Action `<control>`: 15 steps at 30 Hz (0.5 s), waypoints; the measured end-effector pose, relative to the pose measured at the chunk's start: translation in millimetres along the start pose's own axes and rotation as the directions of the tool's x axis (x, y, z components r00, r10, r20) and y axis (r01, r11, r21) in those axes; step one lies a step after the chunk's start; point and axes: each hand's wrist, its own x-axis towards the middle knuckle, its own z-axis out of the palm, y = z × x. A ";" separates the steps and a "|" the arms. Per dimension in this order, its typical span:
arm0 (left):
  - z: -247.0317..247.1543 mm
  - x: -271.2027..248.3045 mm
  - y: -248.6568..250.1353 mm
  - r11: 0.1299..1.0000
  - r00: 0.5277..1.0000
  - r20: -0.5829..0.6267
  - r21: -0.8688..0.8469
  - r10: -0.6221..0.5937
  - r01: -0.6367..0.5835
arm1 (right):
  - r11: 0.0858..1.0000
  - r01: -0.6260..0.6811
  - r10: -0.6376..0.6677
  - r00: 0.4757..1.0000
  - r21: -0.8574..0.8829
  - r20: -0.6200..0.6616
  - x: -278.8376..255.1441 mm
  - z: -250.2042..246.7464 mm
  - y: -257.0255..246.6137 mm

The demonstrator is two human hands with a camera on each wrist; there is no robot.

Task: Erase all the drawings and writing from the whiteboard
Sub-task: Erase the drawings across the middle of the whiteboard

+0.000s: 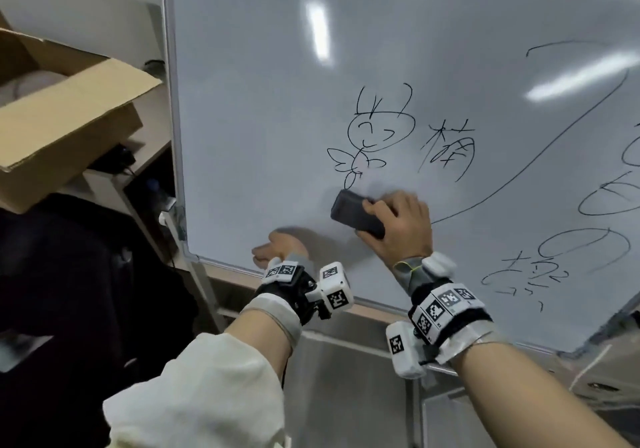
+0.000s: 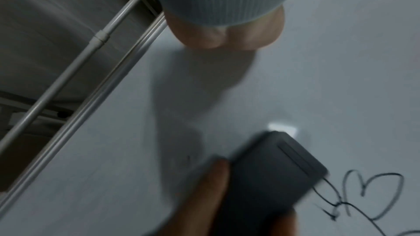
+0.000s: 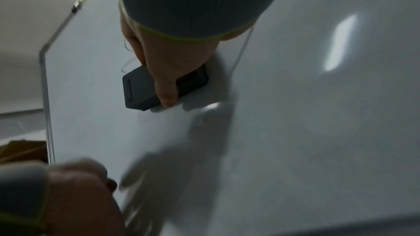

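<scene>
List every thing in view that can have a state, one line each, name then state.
whiteboard: left part wiped, drawings and writing remain at centre and right.
eraser: gripped, pressed flat on the board just below the bunny drawing.
bunny drawing: mostly intact, bottom edge at the eraser.
right hand: grips the eraser.
left hand: fingers straight, holds nothing, near the board's lower edge.
cardboard box: flaps open.
</scene>
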 end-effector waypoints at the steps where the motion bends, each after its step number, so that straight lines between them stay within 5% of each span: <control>1: 0.7 2.1 -0.5 0.997 0.998 -0.056 -0.079 -0.004 0.000 | 1.000 0.018 -0.019 0.999 0.018 0.051 -15.1 7.7 -2.1; 6: 6.5 -4.2 -0.7 0.990 0.993 -0.111 -0.127 0.038 -0.052 | 0.998 0.052 -0.057 0.978 0.031 0.203 -53.0 24.2 0.6; 15: 7.5 -7.0 -1.6 0.984 0.991 -0.131 -0.178 -0.036 0.012 | 0.991 0.136 -0.136 0.970 0.011 0.200 -41.0 3.2 22.6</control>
